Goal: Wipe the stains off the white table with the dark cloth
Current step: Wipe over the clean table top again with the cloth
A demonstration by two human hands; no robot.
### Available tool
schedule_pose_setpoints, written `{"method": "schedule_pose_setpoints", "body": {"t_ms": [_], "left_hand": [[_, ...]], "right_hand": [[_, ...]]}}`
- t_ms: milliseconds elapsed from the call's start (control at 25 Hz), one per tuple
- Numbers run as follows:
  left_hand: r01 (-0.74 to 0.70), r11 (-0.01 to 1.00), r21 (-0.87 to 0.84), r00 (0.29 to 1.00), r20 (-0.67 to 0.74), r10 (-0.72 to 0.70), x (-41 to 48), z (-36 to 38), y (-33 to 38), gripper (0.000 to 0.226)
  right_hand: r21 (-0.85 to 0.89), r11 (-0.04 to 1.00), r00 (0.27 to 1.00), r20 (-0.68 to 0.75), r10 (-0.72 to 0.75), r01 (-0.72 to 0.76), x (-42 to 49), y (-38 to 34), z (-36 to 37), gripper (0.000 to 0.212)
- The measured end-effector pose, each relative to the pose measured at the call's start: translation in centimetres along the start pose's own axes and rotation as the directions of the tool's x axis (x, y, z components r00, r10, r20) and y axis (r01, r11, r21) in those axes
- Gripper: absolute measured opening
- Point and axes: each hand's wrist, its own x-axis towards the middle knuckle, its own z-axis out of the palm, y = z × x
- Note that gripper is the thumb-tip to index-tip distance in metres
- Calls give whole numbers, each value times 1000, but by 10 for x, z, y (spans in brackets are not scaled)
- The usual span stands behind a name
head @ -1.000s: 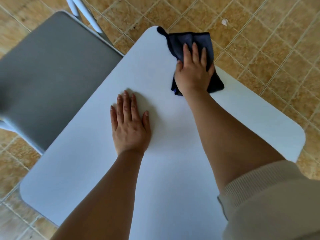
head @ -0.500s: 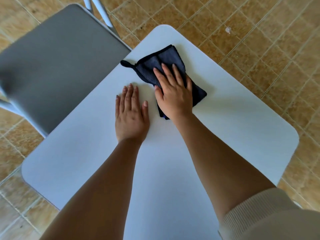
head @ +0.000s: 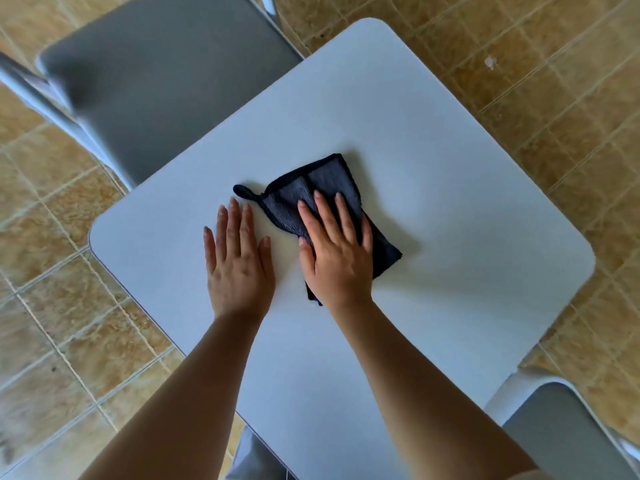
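Note:
A folded dark blue cloth with a small hanging loop lies near the middle of the white table. My right hand presses flat on the cloth's near half, fingers spread, holding it against the tabletop. Just left of it, my left hand rests palm down on the bare table, fingers together and holding nothing, its fingertips close to the cloth's loop. I can make out no stains on the white surface.
A grey-seated chair stands against the table's far left edge. A second grey chair sits at the near right corner. Tan tiled floor surrounds the table, whose corners are rounded.
My right hand has dragged the cloth from the table's far corner back toward the middle, beside my left hand. The left hand has stayed flat in place.

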Motion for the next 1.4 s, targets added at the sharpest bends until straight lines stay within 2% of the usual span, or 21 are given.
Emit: {"method": "schedule_pose_setpoints", "body": {"t_ms": [160, 280, 400, 480, 600, 760, 920, 1000, 1080, 1160, 1200, 1280, 1400], "left_hand": [[35, 999, 18, 999, 0, -35, -29, 4, -3, 57], [45, 999, 2, 999, -18, -45, -27, 5, -1, 56], [42, 999, 2, 999, -29, -42, -27, 6, -2, 55], [41, 999, 10, 999, -33, -41, -29, 7, -3, 55], [27, 999, 22, 999, -38, -27, -28, 7, -5, 55], [27, 999, 39, 998, -65, -25, -29, 8, -6, 55], [21, 999, 34, 996, -89, -18, -30, 10, -9, 55], [19, 1000, 17, 997, -79, -18, -29, 9, -7, 55], [22, 1000, 3, 997, -68, -22, -29, 8, -10, 55], [12, 1000, -15, 998, -55, -13, -29, 6, -12, 56], [5, 1000, -28, 999, -48, -6, -29, 5, -11, 56], [4, 999, -45, 999, -40, -6, -34, 2, -11, 56], [63, 998, -14, 997, -51, -63, -60, -3, -17, 55]], "right_hand": [[-75, 997, 1000, 29, 2, 0, -74, 35, -23, 48], [-146, 970, 980, -40, 193, -197, -66, 64, -27, 48], [-113, 929, 935, -89, 343, -352, 1, 64, -13, 50], [-78, 949, 952, -56, 301, -305, 49, 50, 0, 53], [-67, 987, 988, -63, 139, -143, 74, 20, 17, 53], [-34, 997, 996, -53, -71, 69, 27, 5, 12, 48], [-76, 970, 973, 16, -231, 232, -41, 46, -17, 47], [-125, 981, 989, 13, -150, 151, -52, 77, -26, 48], [-156, 984, 996, -32, 78, -83, -44, 85, -23, 48], [-122, 947, 954, -84, 288, -297, -28, 68, -13, 50], [-98, 933, 937, -91, 338, -346, -23, 54, -8, 50], [-75, 939, 940, -100, 327, -335, -20, 29, 0, 49], [-58, 981, 978, -105, 180, -187, -48, -7, 3, 47]]}}
